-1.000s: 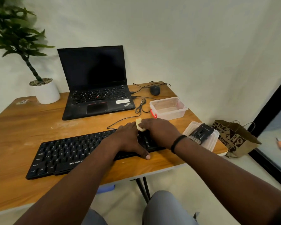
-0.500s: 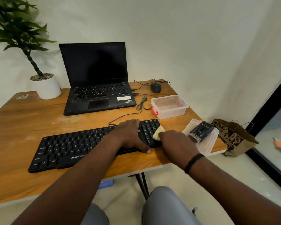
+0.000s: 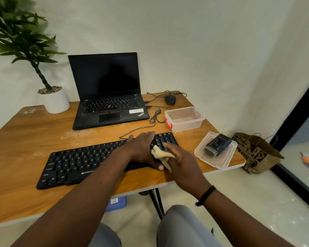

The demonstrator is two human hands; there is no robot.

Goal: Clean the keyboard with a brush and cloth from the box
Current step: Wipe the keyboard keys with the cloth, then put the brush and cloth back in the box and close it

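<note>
A black keyboard (image 3: 82,163) lies across the front of the wooden table (image 3: 25,132). My left hand (image 3: 141,148) rests flat on its right part, thumb at the front edge. My right hand (image 3: 181,161) holds a pale yellow cloth (image 3: 161,155) against the number pad at the keyboard's right end, right beside my left hand. The dark brush (image 3: 217,145) lies on the clear lid (image 3: 221,161) at the table's right edge. The clear box (image 3: 184,120) with a red latch stands behind the keyboard with nothing visible inside.
A black laptop (image 3: 107,97) stands open at the back, a mouse (image 3: 170,99) and its cable to its right. A white potted plant (image 3: 53,100) is at the back left. A brown paper bag (image 3: 257,154) sits on the floor to the right.
My right hand with the cloth swept from the keyboard's top edge toward the front right corner, then back onto the number pad. My left hand stayed on the keyboard.
</note>
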